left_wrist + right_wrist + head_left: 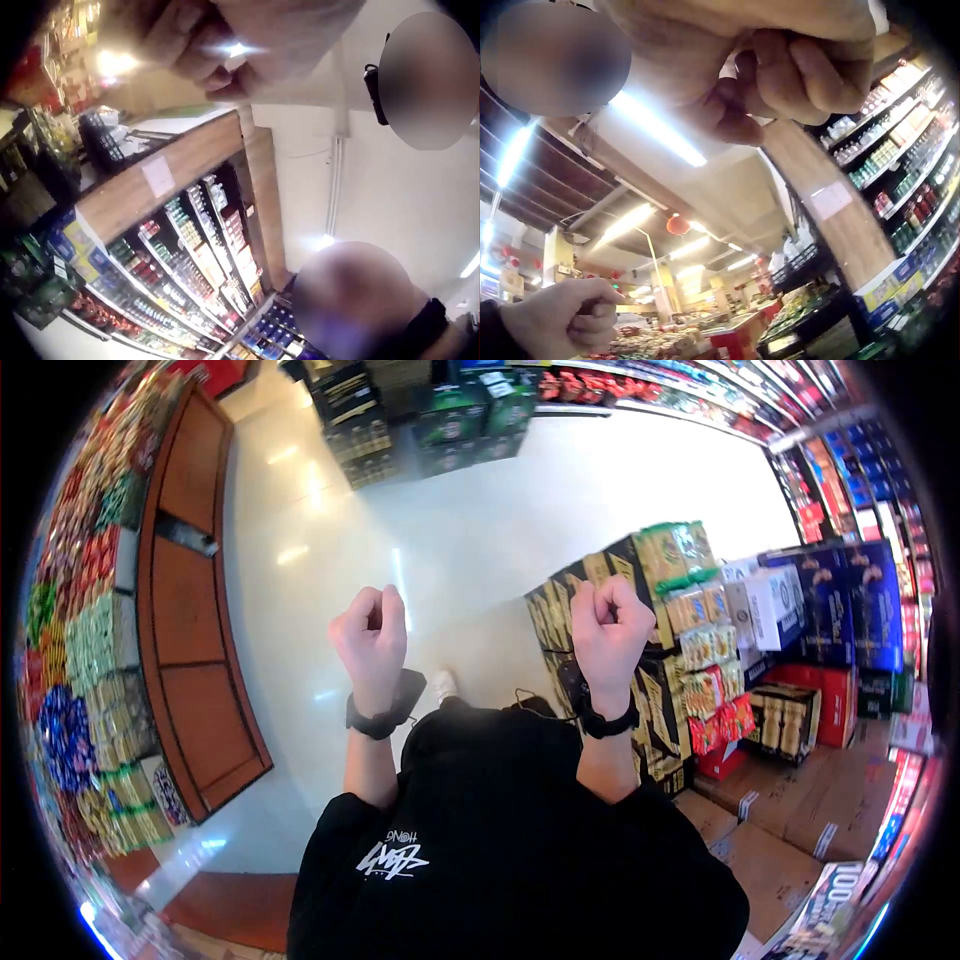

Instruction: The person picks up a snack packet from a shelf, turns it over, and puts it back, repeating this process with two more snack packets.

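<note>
Both hands are raised in front of the black shirt [480,800], palms and curled fingers turned inward. My left hand [368,638] makes a loose fist over the pale tiled floor [470,530], holding nothing. On the other side, my right hand [610,622] is curled the same way; it overlaps a stack of black-and-gold cartons [655,710] in the head view. The wrist views show curled fingers close up, on the left hand [225,49] and on the right hand [780,71]. Each wrist wears a black strap [372,722].
A brown wooden counter [195,710] stands at the left, beside packaged goods [100,630]. Hanging snack packs [705,630] and blue boxes [850,600] fill the right. Green cartons [450,430] stand ahead, and brown cardboard boxes [830,800] lie at lower right.
</note>
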The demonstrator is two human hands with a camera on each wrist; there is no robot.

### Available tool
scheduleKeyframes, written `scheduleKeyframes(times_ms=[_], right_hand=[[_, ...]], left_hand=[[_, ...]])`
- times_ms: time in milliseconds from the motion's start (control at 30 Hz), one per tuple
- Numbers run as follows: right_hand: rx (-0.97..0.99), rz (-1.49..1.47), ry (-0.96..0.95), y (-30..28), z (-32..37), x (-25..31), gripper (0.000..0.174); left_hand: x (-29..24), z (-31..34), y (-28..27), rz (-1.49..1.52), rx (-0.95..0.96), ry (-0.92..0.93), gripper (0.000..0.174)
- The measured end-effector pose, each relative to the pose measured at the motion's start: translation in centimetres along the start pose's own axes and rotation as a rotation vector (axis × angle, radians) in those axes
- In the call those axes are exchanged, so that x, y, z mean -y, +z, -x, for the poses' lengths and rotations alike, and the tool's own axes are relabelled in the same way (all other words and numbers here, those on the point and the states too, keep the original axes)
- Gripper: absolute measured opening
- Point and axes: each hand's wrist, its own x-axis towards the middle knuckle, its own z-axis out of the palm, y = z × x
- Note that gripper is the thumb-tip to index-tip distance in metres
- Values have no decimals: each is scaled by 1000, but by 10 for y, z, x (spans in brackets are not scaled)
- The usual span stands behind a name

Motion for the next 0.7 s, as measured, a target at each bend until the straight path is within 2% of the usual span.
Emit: scheduleKeyframes(times_ms=[167,300,400,567,700], right_hand=[[194,-76,30,80,-18,30,28],[345,-145,-16,143,-32,50,28],[427,-249,-94,190,-46,54,28],[583,-302,-96,270,-71,68,27],[674,-335,-147,336,-107,79,26]], left_hand=[[19,-27,-61,-70,-130,-54,36],[36,-41,-101,-90,-266,-109,35],[48,-52,-123,-143,-360,-129,35],[61,-88,-157,-223,-474,-253,32],[70,-136,-170,-241,-560,-233,31]])
